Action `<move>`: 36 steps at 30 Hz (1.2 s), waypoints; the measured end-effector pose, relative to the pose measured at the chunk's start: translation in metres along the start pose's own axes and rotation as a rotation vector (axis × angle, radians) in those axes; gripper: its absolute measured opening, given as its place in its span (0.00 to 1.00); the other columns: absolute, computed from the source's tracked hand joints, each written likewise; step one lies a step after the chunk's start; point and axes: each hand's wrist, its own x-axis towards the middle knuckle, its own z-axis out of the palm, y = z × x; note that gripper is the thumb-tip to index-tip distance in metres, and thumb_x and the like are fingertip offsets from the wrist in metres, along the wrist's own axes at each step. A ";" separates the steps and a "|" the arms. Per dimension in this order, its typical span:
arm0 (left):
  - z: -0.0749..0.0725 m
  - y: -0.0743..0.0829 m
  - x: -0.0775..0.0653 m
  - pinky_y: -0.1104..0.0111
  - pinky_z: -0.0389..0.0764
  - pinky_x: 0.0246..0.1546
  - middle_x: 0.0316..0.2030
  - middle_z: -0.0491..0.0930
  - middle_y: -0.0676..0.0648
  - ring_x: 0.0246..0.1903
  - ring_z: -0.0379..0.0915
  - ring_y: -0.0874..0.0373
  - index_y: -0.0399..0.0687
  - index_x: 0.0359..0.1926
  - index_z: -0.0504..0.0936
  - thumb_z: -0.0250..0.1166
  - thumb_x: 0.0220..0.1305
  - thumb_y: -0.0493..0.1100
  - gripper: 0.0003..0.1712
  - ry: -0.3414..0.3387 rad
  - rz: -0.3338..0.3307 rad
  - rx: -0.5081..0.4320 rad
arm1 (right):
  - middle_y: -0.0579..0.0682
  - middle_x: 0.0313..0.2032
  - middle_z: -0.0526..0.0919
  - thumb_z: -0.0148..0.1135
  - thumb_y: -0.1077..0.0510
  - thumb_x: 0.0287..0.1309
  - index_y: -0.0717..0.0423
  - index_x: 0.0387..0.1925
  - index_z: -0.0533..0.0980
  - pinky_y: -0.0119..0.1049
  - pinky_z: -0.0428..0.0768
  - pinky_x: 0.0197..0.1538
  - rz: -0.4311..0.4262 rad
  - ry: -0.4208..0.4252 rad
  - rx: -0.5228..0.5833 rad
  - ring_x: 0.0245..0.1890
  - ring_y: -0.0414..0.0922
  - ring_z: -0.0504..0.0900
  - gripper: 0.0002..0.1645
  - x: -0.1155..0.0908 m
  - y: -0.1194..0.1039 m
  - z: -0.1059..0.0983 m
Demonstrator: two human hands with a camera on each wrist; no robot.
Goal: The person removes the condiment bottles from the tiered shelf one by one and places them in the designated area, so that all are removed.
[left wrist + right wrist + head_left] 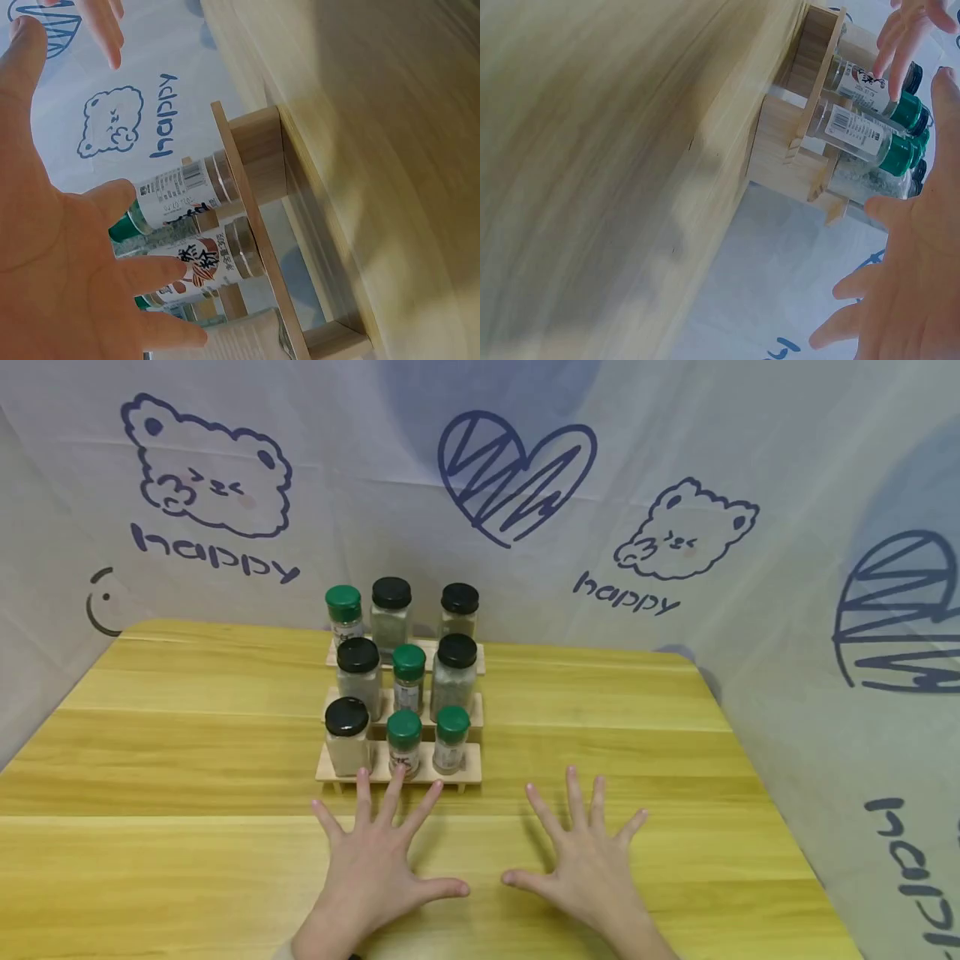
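Note:
In the head view a stepped wooden rack point(324, 774) bears three rows of spice jars, some black-lidded, some green-lidded. My left hand point(371, 868) is spread wide in front of the rack, its fingers straight and holding nothing. It is nearest to the front row: a black-lidded square jar point(348, 752), a green-lidded jar point(404, 739) and another green-lidded jar point(451, 743). To the right of the rack's front, my right hand point(592, 868) is likewise spread with nothing in it. The left wrist view shows a labelled jar point(202, 262) partly hidden behind the left fingers.
A yellow wood-grain table point(600, 718) lies under the rack and hands. White cloth point(360, 518) with printed bears, hearts and the word "happy" hangs behind the table and along its sides. The back-row jars point(391, 622) stand near the table's far edge.

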 end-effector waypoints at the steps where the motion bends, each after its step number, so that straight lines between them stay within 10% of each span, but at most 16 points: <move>1: 0.000 -0.001 0.000 0.29 0.26 0.45 0.67 0.46 0.44 0.62 0.31 0.33 0.67 0.65 0.58 0.44 0.28 0.87 0.60 0.001 0.000 0.008 | 0.61 0.67 0.39 0.42 0.16 0.35 0.36 0.67 0.51 0.75 0.29 0.46 -0.008 0.003 0.000 0.61 0.68 0.38 0.57 0.000 0.000 0.000; 25: -0.001 -0.022 0.005 0.39 0.54 0.53 0.61 0.61 0.42 0.60 0.52 0.40 0.59 0.63 0.64 0.56 0.36 0.78 0.53 0.105 0.047 -0.075 | 0.64 0.64 0.50 0.53 0.41 0.56 0.50 0.67 0.53 0.67 0.50 0.55 -0.087 0.148 0.269 0.63 0.61 0.47 0.41 0.015 -0.001 0.013; 36: -0.002 -0.039 0.007 0.48 0.67 0.49 0.51 0.73 0.40 0.50 0.67 0.45 0.43 0.57 0.71 0.60 0.45 0.70 0.45 0.231 0.124 -0.130 | 0.62 0.59 0.62 0.62 0.52 0.52 0.55 0.61 0.63 0.62 0.63 0.51 -0.096 0.258 0.657 0.57 0.59 0.61 0.36 0.030 -0.005 0.015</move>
